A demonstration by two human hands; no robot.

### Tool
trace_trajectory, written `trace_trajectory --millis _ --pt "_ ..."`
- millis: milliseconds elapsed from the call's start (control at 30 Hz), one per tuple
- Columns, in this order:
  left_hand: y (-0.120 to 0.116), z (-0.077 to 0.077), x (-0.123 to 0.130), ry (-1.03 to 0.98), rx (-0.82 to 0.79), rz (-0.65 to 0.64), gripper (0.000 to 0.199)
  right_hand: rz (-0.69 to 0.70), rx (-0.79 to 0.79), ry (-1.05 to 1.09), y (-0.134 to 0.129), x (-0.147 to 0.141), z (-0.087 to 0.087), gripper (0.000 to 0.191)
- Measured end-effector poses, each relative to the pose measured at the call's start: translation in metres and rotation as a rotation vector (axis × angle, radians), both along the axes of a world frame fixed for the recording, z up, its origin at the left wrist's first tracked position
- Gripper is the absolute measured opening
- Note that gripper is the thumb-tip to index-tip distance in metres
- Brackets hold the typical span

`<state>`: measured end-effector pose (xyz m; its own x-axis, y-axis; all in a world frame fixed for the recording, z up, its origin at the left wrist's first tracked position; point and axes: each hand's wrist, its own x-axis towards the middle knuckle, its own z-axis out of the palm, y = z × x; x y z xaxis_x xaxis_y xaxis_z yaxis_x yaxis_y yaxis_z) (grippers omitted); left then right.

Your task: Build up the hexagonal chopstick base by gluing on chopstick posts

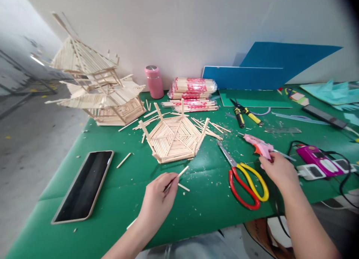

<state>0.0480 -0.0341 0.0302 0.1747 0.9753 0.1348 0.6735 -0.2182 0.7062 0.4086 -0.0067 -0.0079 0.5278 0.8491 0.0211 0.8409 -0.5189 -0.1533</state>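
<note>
Between thumb and fingers, my left hand pinches a short wooden stick above the green tabletop. Another stick piece lies just beside those fingers. My right hand is closed round the handle of a pink hot glue gun, whose nozzle points left. Beyond my left hand sits a hexagonal stick base with several upright posts at its corners. Scissors with one red and one yellow handle lie between my hands, blades toward the base.
A stick pagoda model stands back left. A phone lies front left. Behind are a pink flask, bagged sticks, pliers and blue boards. A magenta power strip with cords is at right.
</note>
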Motion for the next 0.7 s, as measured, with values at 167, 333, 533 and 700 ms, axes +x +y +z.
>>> trace_trajectory --millis 167,333,533,700 --pt "-0.001 0.005 0.0 -0.098 -0.157 0.043 0.021 0.002 0.031 0.001 0.0 0.003 -0.005 0.035" --pt "0.001 0.002 -0.003 -0.103 -0.153 0.029 0.019 0.002 0.114 -0.04 -0.003 -0.004 0.0 0.041" --pt "-0.003 0.024 -0.009 -0.028 0.241 0.055 0.008 0.118 0.307 0.086 -0.033 -0.038 0.009 0.032" --pt "-0.028 0.042 -0.04 0.062 0.504 0.077 0.031 0.328 0.18 0.172 -0.057 -0.061 0.001 0.023"
